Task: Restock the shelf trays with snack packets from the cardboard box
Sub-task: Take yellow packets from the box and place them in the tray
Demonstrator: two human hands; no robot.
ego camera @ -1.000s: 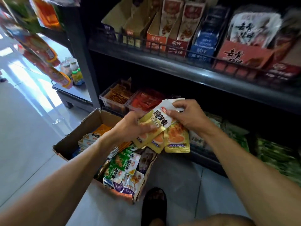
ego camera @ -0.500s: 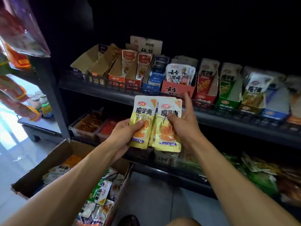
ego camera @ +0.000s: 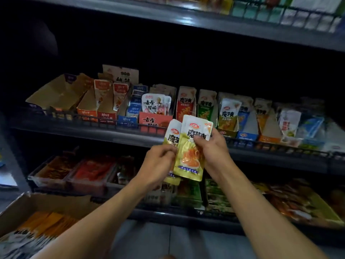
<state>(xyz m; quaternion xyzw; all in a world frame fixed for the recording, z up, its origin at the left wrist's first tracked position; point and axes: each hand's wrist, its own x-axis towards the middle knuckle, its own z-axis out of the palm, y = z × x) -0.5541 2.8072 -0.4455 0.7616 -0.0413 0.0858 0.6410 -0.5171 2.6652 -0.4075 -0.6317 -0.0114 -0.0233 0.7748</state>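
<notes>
Packets point(ego camera: 188, 156) partly behind right hand point(ego camera: 214, 152)

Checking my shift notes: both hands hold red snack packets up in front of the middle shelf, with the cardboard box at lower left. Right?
Not quite: the head view shows yellow snack packets, not red, held by the left hand and right hand. The rest stands.

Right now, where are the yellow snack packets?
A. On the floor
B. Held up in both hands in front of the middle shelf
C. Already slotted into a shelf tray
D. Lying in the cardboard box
B: the left hand and right hand both grip the yellow snack packets, raised before the middle shelf, with the cardboard box down at lower left.
</notes>
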